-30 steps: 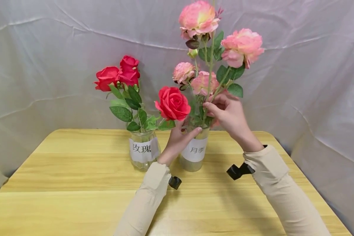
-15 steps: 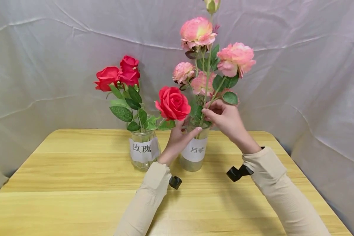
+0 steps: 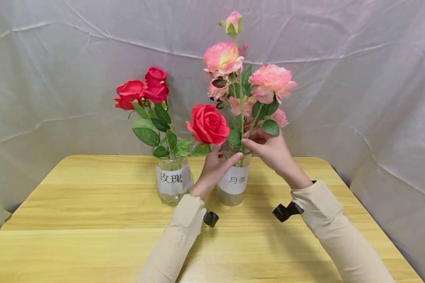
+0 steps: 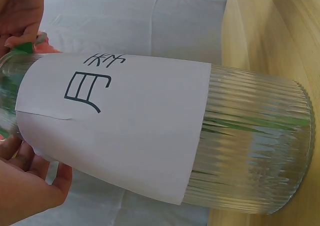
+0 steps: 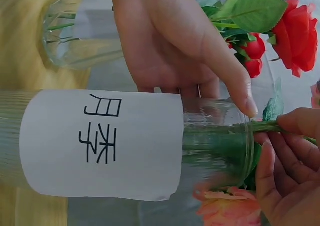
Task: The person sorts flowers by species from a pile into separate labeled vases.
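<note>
My left hand (image 3: pixel 212 169) holds the ribbed glass vase (image 3: pixel 230 198) near its mouth, thumb on the rim and fingers behind the glass. A white paper label (image 4: pixel 125 121) with dark Chinese characters wraps the vase. Between thumb and fingers, my right hand (image 3: pixel 272 153) pinches the stem (image 5: pixel 267 127) of a pink flower spray just above the rim. Upright over the vase, that spray bears a large bloom (image 3: pixel 272 83) on the right, another on the left and a bud (image 3: pixel 233 24) on top. Green stems show inside the glass. Other pink blooms stand behind, partly hidden.
Close on the left stands a second labelled glass vase (image 3: pixel 173 188) with several red roses (image 3: pixel 129 94). One red rose (image 3: pixel 209 125) leans right over my left hand. Both vases stand on a light wooden table (image 3: pixel 92 236), with grey cloth (image 3: pixel 74 78) hanging behind.
My right hand has moved down and slightly left with the pink flower spray, its stem sinking into the vase. The bud on top has come fully into view. The left hand stays put.
</note>
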{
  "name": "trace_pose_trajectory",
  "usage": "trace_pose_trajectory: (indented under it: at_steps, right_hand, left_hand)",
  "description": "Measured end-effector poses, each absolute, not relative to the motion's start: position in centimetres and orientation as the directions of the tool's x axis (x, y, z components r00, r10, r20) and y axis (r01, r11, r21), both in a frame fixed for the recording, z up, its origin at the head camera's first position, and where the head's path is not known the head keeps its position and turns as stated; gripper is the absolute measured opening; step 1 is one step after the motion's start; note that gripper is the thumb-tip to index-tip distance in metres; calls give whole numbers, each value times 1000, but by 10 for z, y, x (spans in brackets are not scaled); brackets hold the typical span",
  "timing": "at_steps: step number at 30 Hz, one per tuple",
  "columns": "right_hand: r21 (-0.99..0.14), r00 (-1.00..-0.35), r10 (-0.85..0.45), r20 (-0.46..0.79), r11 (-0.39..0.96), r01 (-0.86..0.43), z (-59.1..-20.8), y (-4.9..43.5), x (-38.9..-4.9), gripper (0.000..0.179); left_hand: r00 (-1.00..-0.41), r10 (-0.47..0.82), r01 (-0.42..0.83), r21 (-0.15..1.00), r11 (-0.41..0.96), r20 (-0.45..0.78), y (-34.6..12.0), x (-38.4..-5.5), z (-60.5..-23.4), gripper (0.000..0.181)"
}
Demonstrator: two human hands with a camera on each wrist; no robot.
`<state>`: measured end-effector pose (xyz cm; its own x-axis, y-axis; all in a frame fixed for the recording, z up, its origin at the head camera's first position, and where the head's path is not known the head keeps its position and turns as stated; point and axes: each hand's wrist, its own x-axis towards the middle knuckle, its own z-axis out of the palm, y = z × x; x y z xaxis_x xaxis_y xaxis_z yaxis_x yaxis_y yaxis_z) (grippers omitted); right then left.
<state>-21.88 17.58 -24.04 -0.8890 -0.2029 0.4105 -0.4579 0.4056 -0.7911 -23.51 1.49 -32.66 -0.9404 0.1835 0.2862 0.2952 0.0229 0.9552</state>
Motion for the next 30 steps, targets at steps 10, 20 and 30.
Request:
trace_pose_trajectory:
  at_steps: [10,20,30]
  right_hand:
    - [-841,-919,-138,370,371,-394,-255,179,-214,26]
    - [-830,-910,-14,414,404,-384,-275,188,-201,46]
    - [-914,-948,59,314,289,-285,-296,190,-187,58]
  left_hand:
    - [-927,191,329,944,-3,323,14,-235,-329,66]
    - [-976,217,-5,996,94,-25,10,-229,-326,79]
    - [-978,205,-11,994,109,-34,9,-228,-328,93]
